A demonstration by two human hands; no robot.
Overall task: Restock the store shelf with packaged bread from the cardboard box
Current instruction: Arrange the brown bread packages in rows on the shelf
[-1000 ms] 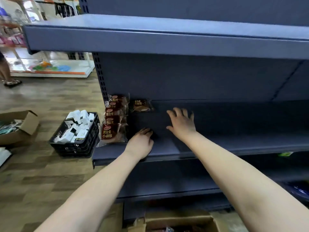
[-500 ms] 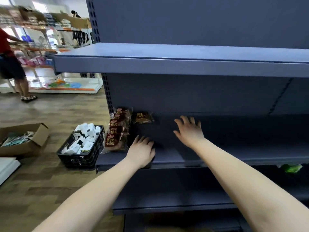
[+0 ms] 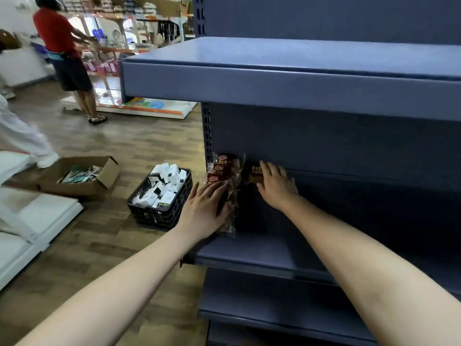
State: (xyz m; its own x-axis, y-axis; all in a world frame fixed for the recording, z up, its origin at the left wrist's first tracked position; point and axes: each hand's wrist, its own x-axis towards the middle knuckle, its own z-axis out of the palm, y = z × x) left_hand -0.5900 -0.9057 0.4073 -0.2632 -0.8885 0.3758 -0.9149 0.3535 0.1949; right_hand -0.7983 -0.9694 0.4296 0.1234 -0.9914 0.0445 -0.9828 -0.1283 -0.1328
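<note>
Barely started: shelf (image 3: 274, 250) holds one bread row (image 3: 220, 171) and a lone pack (image 3: 255, 173); left hand (image 3: 207, 211) lies flat on the row, right hand (image 3: 277, 187) touches the pack with straight fingers.

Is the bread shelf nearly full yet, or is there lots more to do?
Just begun. Done: a short row of brown plastic-wrapped bread packets stands at the left end of the dark blue metal shelf. In hand: the left hand presses that row, and the right hand touches a single brown packet at the back. Left: most of the shelf is bare.
</note>
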